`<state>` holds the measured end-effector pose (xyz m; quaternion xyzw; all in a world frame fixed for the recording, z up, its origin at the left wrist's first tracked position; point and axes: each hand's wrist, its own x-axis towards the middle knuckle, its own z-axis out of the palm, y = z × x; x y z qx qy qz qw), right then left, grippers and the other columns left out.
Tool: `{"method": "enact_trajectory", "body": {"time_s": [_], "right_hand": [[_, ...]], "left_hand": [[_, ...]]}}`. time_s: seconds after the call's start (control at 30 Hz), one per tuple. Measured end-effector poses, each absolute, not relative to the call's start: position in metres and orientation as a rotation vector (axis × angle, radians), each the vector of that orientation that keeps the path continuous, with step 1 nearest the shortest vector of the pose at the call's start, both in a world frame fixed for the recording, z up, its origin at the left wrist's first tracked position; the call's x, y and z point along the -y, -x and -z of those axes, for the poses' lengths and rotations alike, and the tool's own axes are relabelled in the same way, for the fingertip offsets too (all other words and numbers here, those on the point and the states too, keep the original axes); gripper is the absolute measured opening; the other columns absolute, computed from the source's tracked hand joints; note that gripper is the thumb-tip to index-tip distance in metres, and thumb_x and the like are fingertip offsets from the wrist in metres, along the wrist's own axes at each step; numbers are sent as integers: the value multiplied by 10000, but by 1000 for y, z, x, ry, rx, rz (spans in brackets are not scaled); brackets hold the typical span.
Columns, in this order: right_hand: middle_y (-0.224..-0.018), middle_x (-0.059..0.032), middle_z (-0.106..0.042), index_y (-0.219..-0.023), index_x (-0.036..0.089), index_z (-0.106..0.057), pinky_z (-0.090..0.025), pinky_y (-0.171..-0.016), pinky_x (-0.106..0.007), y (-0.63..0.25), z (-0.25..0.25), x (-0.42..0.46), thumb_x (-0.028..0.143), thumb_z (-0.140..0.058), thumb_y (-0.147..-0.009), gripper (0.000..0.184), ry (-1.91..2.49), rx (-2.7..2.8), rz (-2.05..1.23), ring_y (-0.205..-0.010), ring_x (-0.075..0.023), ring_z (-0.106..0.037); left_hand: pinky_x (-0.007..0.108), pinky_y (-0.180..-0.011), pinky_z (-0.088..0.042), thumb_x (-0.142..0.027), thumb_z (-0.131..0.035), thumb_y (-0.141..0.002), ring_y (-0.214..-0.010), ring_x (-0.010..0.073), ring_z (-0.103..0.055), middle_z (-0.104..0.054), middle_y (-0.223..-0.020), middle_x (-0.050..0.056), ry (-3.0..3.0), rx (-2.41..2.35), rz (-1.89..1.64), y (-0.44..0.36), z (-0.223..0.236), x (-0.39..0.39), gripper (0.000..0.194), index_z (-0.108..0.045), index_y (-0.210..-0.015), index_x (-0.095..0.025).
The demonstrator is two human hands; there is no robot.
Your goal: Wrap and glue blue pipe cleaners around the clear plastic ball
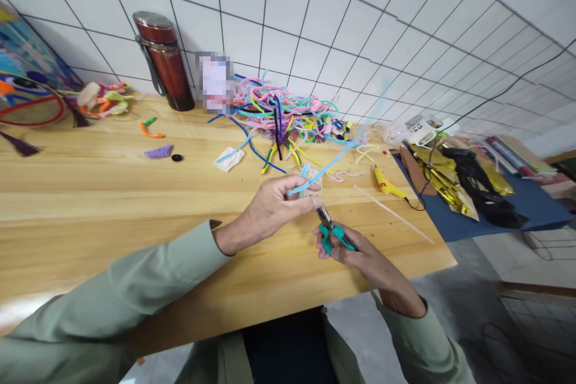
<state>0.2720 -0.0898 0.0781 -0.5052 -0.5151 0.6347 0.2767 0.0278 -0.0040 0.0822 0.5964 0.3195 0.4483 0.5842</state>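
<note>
A light blue pipe cleaner is pinched between the fingers and thumb of my left hand, its long end slanting up to the right. Closed round the green handles of a pair of pliers is my right hand. The dark jaws of the pliers point up at my left thumb; whether they touch the pipe cleaner I cannot tell. Just behind my left fingers sits a small clear round object, partly hidden by them.
Behind my hands lies a heap of coloured pipe cleaners, with yellow-handled pliers before it. A yellow glue gun with a cord rests at right. A red thermos stands against the tiled wall. A pale stick lies near the right edge.
</note>
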Motion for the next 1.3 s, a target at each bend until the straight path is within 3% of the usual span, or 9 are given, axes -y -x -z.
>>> {"method": "enact_trajectory", "body": {"time_s": [0.13,0.3,0.43,0.6,0.9,1.0,1.07,1.2,1.3], "right_hand": [[-1069,-73,-747,-1185,210,-744,-580,-946,-420,-274,-76,87,481,-854,-863,435,1324,1373,-1726,-957,-227,-694],[-971,-80,-755,-1125,145,-739,-586,-768,-356,-280,-62,85,334,-802,-815,368,974,1203,-2126,-795,-207,-736],[-926,-79,-746,-1028,147,-737,-581,-618,-340,-275,-54,85,322,-748,-762,319,756,1021,-2326,-679,-212,-732],[-983,-72,-767,-1123,163,-725,-574,-776,-338,-274,-58,86,273,-780,-811,335,978,1135,-2115,-790,-202,-762],[-973,-64,-748,-1113,182,-754,-557,-768,-370,-277,-63,91,388,-833,-836,355,1009,1176,-1961,-792,-214,-739],[-962,-56,-746,-1161,212,-755,-558,-788,-392,-273,-65,90,408,-833,-861,368,1095,1171,-1669,-805,-216,-708],[-976,-52,-751,-1169,234,-745,-557,-798,-400,-267,-67,87,396,-837,-864,357,1142,1146,-1484,-818,-219,-698],[-1078,-58,-766,-1157,281,-717,-593,-833,-431,-242,-65,79,388,-841,-858,341,1135,1052,-1336,-950,-264,-736],[-1273,-62,-754,-1166,313,-712,-634,-864,-452,-221,-61,77,382,-856,-840,363,1070,1000,-1378,-1138,-300,-726]], "left_hand": [[240,-604,-350,-407,-728,-918,-668,107,-452,-545,-696,-29,-1506,-737,-1010,-27,-81,4,289,-728,-767,-161],[240,-632,-370,-429,-697,-924,-714,123,-463,-548,-722,-18,-1462,-665,-960,-25,-86,2,314,-678,-743,-173],[246,-574,-300,-441,-713,-891,-606,105,-346,-387,-607,-63,-1302,-736,-937,-26,-91,4,317,-616,-717,-194],[257,-547,-245,-480,-683,-896,-579,101,-276,-343,-594,-73,-1228,-924,-1019,-28,-89,1,365,-537,-697,-212],[272,-520,-183,-470,-634,-907,-536,97,-218,-311,-606,-91,-1143,-725,-1026,-30,-81,2,271,-619,-846,-207],[267,-521,-225,-447,-621,-899,-523,101,-270,-353,-605,-91,-1082,-688,-1016,-32,-76,3,242,-625,-892,-205],[265,-571,-338,-436,-643,-923,-554,112,-393,-459,-618,-77,-1109,-699,-1037,-34,-75,6,233,-632,-924,-203],[337,-901,-523,-479,-707,-967,-880,189,-689,-744,-856,26,-1141,-662,-1103,-38,-74,14,288,-636,-945,-200],[375,-912,-551,-568,-760,-948,-998,246,-733,-786,-979,71,-1054,-627,-1087,-41,-70,19,381,-633,-944,-209]]}}
